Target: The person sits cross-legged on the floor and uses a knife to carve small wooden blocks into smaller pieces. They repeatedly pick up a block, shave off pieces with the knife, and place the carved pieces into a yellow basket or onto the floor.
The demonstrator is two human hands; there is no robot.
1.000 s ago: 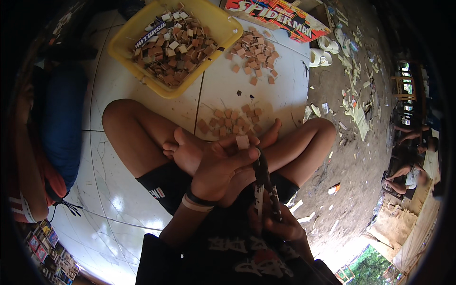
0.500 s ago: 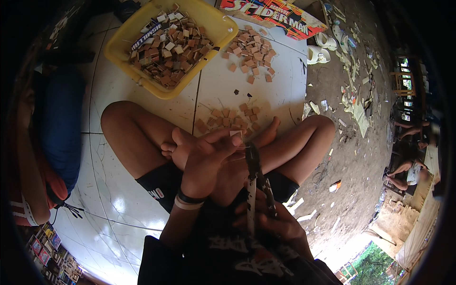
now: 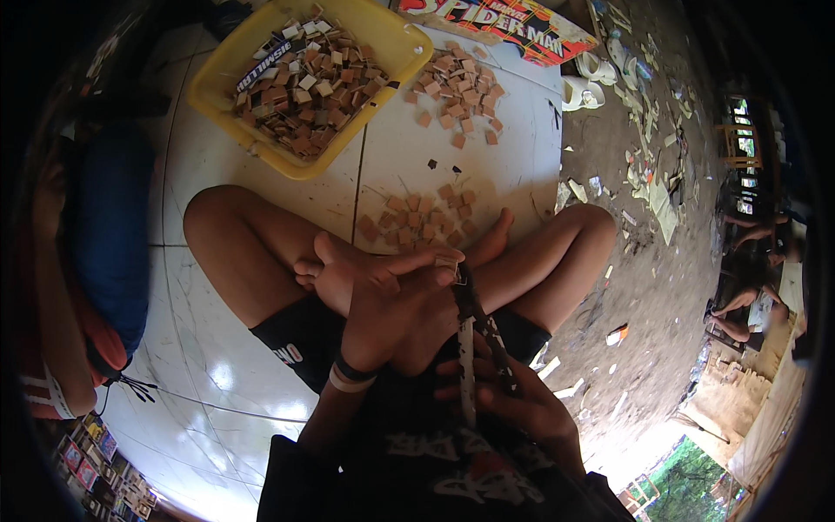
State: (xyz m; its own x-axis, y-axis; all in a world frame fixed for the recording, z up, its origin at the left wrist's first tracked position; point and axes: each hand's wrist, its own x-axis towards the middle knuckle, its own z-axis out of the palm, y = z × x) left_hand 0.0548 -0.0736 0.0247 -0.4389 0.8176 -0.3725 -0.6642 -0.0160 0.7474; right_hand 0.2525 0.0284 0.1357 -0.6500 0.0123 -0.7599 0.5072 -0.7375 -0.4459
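- Basin (image 3: pixel 385 39), yellow plastic, on the white tiled floor (image 3: pixel 228 348), heaped with small square wooden pieces (image 3: pixel 304 96), mostly brown, some paler.
- Left hand (image 3: pixel 378 291): below and to the right of the basin, thumb and fingers pinching one small square piece (image 3: pixel 447 259); a dark band and a pale band circle the wrist.
- Right hand (image 3: pixel 526 409): farther below and to the right of the basin, fingers curled about the long handles of a pincer-like tool (image 3: pixel 467 365), dark with worn pale patches; its handles stand apart.
- The tool's head meets or lies just beside the pinched piece; whether it bites on it cannot be told.
- Loose pile (image 3: pixel 461 91) of brown squares: just right of the basin.
- Smaller pile (image 3: pixel 420 217) of like squares: below and right of the basin, near the person's crossed legs.
- Red printed panel (image 3: pixel 500 28): right of the basin's far end.
- White clogs (image 3: pixel 584 91): farther right of the basin, beside scrap-littered ground (image 3: pixel 639 287).
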